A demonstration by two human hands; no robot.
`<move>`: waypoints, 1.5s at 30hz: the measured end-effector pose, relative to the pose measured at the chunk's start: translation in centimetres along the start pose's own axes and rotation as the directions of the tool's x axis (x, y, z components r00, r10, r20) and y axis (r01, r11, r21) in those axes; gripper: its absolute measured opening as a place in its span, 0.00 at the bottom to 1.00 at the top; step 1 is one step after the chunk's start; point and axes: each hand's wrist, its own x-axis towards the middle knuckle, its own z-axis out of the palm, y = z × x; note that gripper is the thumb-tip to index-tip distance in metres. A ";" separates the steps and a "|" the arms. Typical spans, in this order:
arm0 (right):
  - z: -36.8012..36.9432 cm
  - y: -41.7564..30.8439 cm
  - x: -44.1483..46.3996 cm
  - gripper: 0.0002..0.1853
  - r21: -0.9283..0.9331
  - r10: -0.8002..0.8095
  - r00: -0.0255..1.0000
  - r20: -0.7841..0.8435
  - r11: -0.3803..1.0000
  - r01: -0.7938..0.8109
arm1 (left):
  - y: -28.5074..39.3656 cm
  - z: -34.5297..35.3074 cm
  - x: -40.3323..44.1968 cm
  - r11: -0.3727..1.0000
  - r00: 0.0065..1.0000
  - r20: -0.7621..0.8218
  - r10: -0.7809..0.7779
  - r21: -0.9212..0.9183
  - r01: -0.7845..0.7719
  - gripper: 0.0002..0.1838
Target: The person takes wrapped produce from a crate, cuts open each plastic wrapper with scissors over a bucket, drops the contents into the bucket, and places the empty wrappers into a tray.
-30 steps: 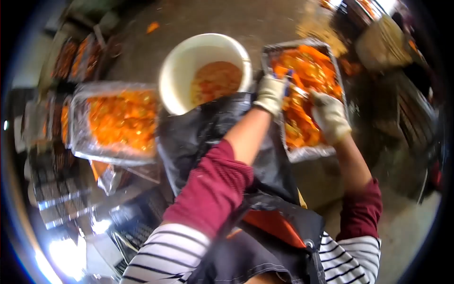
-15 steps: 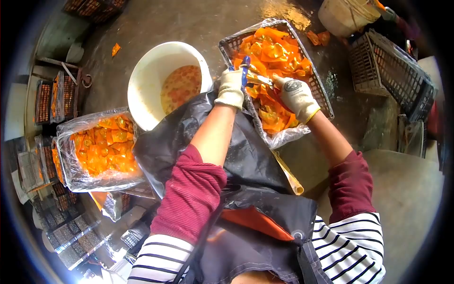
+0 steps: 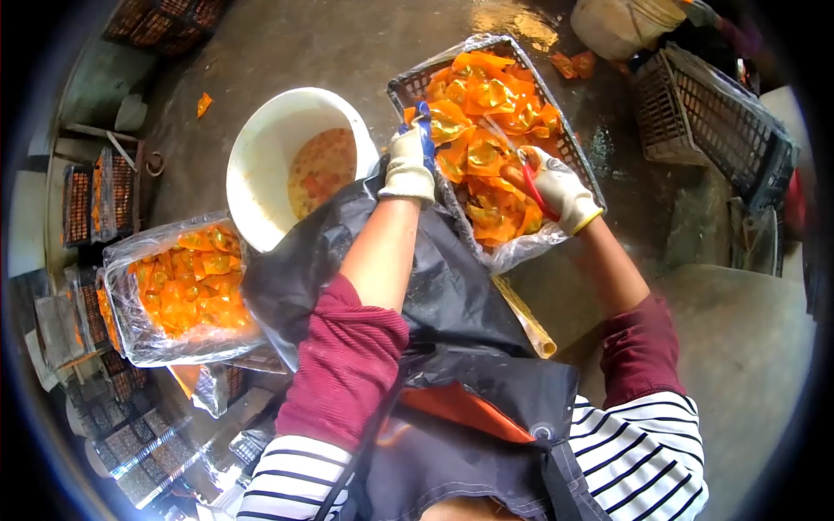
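My left hand (image 3: 410, 156), in a white glove with blue-coated fingers, is closed at the left rim of a plastic-lined black crate (image 3: 584, 143). An orange packet (image 3: 447, 122) with a shiny golden patch sits against its fingertips. My right hand (image 3: 556, 189), in a white glove, grips scissors (image 3: 540, 198) by their red handles, with the blades pointing up and left over the crate. Many loose orange packets (image 3: 495, 213) fill this crate below both hands. Left of my left hand stands a white bucket (image 3: 261, 165) holding yellowish liquid with reddish-orange round pieces (image 3: 326, 165).
A second plastic-lined crate (image 3: 117, 304) of orange packets stands at the left. Black crates (image 3: 730, 122) and a dirty white bucket (image 3: 621, 26) are at the upper right, beside another person. Stray packets (image 3: 204, 105) lie on the wet floor. A black apron (image 3: 426, 278) covers my lap.
My hands have moved apart, the scissors drawing away from my left hand. My right hand has turned, so the red handles now show. The whole view has shifted slightly.
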 end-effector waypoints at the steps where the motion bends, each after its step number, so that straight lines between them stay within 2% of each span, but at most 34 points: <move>1: 2.9 5.3 2.2 0.24 0.338 0.061 0.998 -0.019 0.940 -0.051 | -0.3 0.4 0.2 1.000 1.000 0.020 -0.006 0.000 0.006 0.27; 2: 2.4 2.4 1.5 0.23 0.634 0.174 0.984 0.036 0.757 -0.157 | -0.1 0.6 -0.4 0.998 0.994 0.092 0.053 0.012 -0.055 0.26; 3: 3.1 2.3 2.1 0.22 0.812 0.158 0.986 0.058 0.566 -0.139 | 0.0 0.7 -1.1 0.993 0.981 0.161 0.112 0.019 -0.116 0.25; 4: 3.6 2.3 2.7 0.21 0.935 0.132 0.988 0.076 0.336 -0.116 | -0.2 0.7 -0.4 0.999 0.979 0.203 -0.012 -0.044 0.022 0.25; 5: 2.7 0.4 2.5 0.19 0.925 0.142 0.979 0.147 0.331 -0.187 | -0.4 0.6 0.1 0.982 0.961 0.241 -0.136 -0.097 0.163 0.24; 8: 4.9 -0.4 4.3 0.21 0.960 0.057 0.967 0.248 0.116 -0.253 | -1.2 1.3 -0.6 0.980 0.958 0.281 -0.063 -0.163 0.112 0.24; 9: 5.5 -0.3 4.4 0.19 0.970 -0.029 0.981 0.193 0.156 -0.186 | -0.9 1.2 -0.8 0.994 0.959 0.266 -0.097 -0.020 0.106 0.25; 12: 5.0 -3.6 3.2 0.23 0.985 -0.004 0.988 0.155 0.081 -0.155 | -1.2 0.3 0.3 0.947 0.943 0.332 -0.007 0.305 -0.101 0.30; 13: 5.0 -3.5 3.5 0.25 0.975 -0.128 0.980 0.151 0.182 -0.126 | -1.5 0.2 0.7 0.942 0.941 0.338 0.003 0.316 -0.117 0.30; 15: 4.8 -3.7 3.4 0.26 0.765 -0.205 0.978 0.026 0.634 0.113 | -2.2 0.2 1.4 0.930 0.935 0.354 0.019 0.337 -0.147 0.31; 17: 4.9 -3.9 3.4 0.25 0.796 -0.218 0.975 0.050 0.598 0.093 | -6.2 0.7 4.5 0.820 0.870 0.363 0.332 0.344 -0.457 0.29; 18: 5.1 -3.7 3.7 0.24 0.939 -0.194 0.973 0.127 0.340 -0.055 | -6.9 0.7 4.9 0.782 0.846 0.365 0.388 0.355 -0.512 0.27; 19: 5.3 -3.3 4.1 0.23 0.979 -0.196 0.959 0.204 0.045 -0.199 | -7.4 0.8 5.3 0.739 0.819 0.365 0.444 0.368 -0.564 0.26; 20: 5.9 -2.4 4.8 0.21 0.927 -0.174 0.976 0.132 0.371 -0.060 | -6.9 0.8 4.8 0.750 0.838 0.360 0.411 0.389 -0.535 0.25; 21: 6.8 -0.9 5.6 0.20 0.753 -0.176 0.983 0.056 0.653 0.075 | -6.3 0.8 4.4 0.767 0.858 0.360 0.366 0.407 -0.497 0.25; 24: 7.1 -0.4 6.1 0.18 0.640 -0.220 0.975 -0.027 0.745 0.186 | -3.9 0.6 2.4 0.803 0.894 0.371 0.251 0.436 -0.406 0.22; 26: 5.9 -2.2 4.9 0.17 0.416 -0.308 0.946 -0.101 0.851 0.322 | -3.2 0.4 1.4 0.802 0.877 0.392 0.279 0.407 -0.437 0.20; 28: 5.5 -2.9 4.1 0.12 0.091 -0.481 0.849 -0.218 0.856 0.508 | -2.5 0.1 0.6 0.661 0.810 0.440 0.388 0.479 -0.577 0.19; 30: 5.7 -3.0 4.1 0.12 0.181 -0.484 0.823 -0.297 0.818 0.547 | -1.5 -0.1 -0.3 0.324 0.686 0.539 0.488 0.618 -0.716 0.20; 31: 6.3 -2.9 4.4 0.11 0.448 -0.371 0.879 -0.301 0.759 0.473 | -0.3 0.1 -1.4 0.628 0.807 0.458 0.372 0.516 -0.583 0.20; 32: 6.5 -3.3 4.4 0.11 0.616 -0.300 0.912 -0.278 0.673 0.409 | 1.3 0.5 -2.7 0.856 0.889 0.406 0.214 0.361 -0.371 0.21; 33: 6.6 -3.6 4.3 0.12 0.759 -0.227 0.940 -0.254 0.555 0.340 | 2.1 0.7 -3.4 0.979 0.920 0.390 0.030 0.174 -0.106 0.22; 36: 5.9 -5.0 3.1 0.14 0.880 -0.163 0.958 -0.236 0.383 0.281 | 0.2 0.6 -1.4 0.998 0.914 0.401 -0.062 -0.005 0.070 0.23; 37: 5.9 -4.8 3.0 0.15 0.873 -0.154 0.954 -0.257 0.385 0.298 | 0.2 0.7 -1.5 0.997 0.915 0.399 -0.063 -0.025 0.080 0.23; 39: 5.8 -3.2 2.9 0.14 0.982 0.116 0.981 -0.154 0.127 0.140 | 0.1 1.0 -1.8 0.993 0.916 0.395 -0.065 -0.067 0.099 0.23; 40: 5.7 -2.4 2.8 0.14 0.994 0.247 0.964 -0.098 -0.028 0.109 | -0.5 0.9 -1.2 0.982 0.904 0.421 -0.067 -0.133 0.134 0.22; 42: 5.3 0.3 2.7 0.14 0.988 0.308 0.941 -0.141 -0.015 0.153 | -2.2 0.7 0.4 0.942 0.876 0.478 -0.062 -0.262 0.209 0.21; 43: 5.3 0.9 2.0 0.15 0.979 0.420 0.906 -0.048 -0.159 0.126 | -1.5 0.8 -0.4 0.946 0.900 0.435 -0.013 -0.287 0.153 0.23; 45: 6.7 3.7 0.7 0.20 0.990 0.444 0.891 -0.090 -0.054 0.127 | -0.1 0.6 -0.5 0.964 0.893 0.448 -0.037 -0.220 0.151 0.24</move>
